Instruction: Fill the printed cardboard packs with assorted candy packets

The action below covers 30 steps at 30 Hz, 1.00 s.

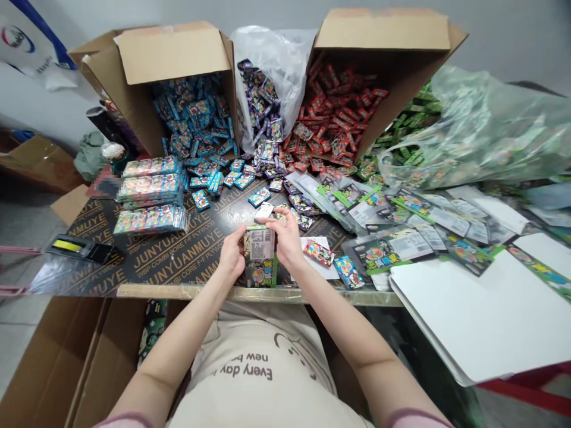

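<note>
My left hand (232, 255) grips the left side of a black and green printed plastic pouch (261, 267) with a white label panel. On the pouch's right side, my right hand (289, 241) is closed, fingers at its top edge. The pouch stands near the table's front edge. Just beyond my fingertips lies a small white-faced packet (264, 211); I cannot tell whether it touches them. To the right of my right hand, a red packet (318, 252) lies on a white sheet, with a blue packet (348, 272) beside it.
Small packets fill a left carton (173, 56) with blue ones and a right carton (383, 32) with red ones. Between them sits a bag of purple packets (261, 98). Stacked bundles (151, 189), flat pouches (401, 248), a black tool (80, 246) and white sheets (486, 309) lie around.
</note>
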Motion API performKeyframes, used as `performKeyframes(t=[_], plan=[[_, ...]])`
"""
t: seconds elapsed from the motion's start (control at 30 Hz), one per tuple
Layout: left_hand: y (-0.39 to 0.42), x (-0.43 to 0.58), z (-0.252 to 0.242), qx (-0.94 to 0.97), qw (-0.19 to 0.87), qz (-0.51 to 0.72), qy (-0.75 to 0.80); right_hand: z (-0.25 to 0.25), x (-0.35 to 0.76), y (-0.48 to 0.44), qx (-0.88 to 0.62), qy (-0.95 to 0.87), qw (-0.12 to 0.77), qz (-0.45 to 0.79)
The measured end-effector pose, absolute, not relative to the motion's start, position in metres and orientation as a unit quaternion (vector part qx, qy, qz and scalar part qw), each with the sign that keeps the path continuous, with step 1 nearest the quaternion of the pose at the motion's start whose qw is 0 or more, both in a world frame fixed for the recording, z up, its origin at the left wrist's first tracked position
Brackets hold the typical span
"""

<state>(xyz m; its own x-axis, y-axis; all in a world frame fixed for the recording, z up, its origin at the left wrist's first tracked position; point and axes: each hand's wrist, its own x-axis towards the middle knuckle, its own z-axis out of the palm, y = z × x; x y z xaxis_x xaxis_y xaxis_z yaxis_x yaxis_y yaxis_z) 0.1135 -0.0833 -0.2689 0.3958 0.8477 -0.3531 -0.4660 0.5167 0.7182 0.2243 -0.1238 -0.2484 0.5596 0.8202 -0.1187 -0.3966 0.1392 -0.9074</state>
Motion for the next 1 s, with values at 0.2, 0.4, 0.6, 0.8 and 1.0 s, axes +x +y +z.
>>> performKeyframes(t=[0.2,0.4,0.6,0.8,1.0], plan=[[-0.058,0.107,-0.244,0.259,0.848,0.265,0.379,-0.245,0.237,-0.131,-0.459,-0.172,0.706,0.512],[-0.054,0.1,-0.23,0.596,0.624,0.395,0.314,-0.251,0.242,-0.136,-0.497,-0.28,0.709,0.415],[-0.043,0.094,-0.221,0.683,0.571,0.331,0.312,-0.248,0.244,-0.143,-0.554,-0.353,0.684,0.317],[-0.031,0.101,-0.217,0.676,0.597,0.291,0.319,-0.24,0.253,-0.139,-0.555,-0.374,0.655,0.35],[-0.045,0.097,-0.209,0.789,0.462,0.309,0.262,-0.238,0.256,-0.142,-0.555,-0.419,0.632,0.343]])
